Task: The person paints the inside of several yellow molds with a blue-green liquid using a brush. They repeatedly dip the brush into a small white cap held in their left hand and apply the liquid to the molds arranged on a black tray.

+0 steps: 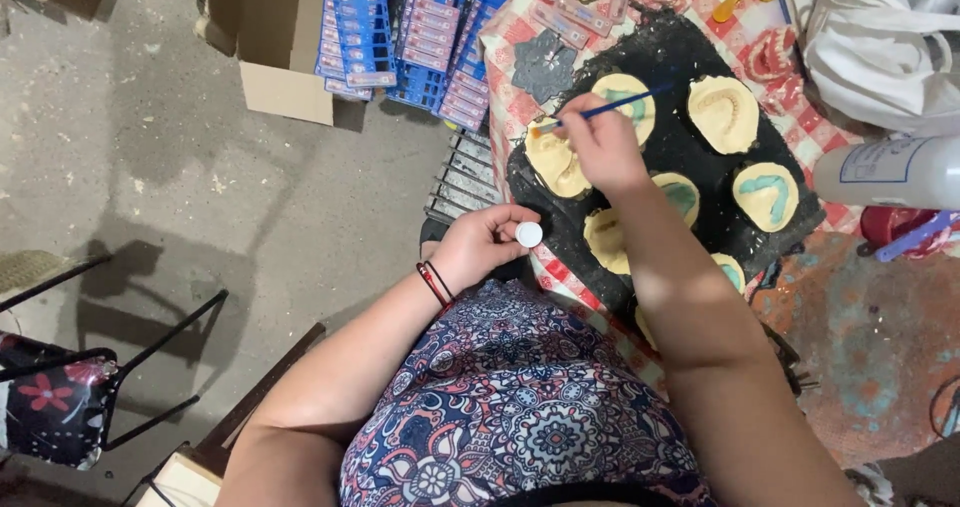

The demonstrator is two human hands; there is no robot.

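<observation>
Paintbrush point(610, 108), thin and blue, in right hand point(602, 147) over pale moulds point(722, 114).

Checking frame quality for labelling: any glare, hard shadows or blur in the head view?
Head view: sharp overall; hard chair shadows on the concrete floor; right hand shades the cream mould beneath it; brush is crisp; white plastic bag is bright, nearly blown out; edges bend slightly.

Matt, chalky plaster moulds point(722, 113) lie on a rough black rubbery mat point(690, 152) over a checked cloth point(520, 42). A thin blue plastic brush point(600, 113), a smooth white plastic cap point(528, 234), glossy blue plastic trays point(360, 22), plain cardboard point(285, 92) and a dusty concrete floor point(200, 167) complete the scene.
</observation>
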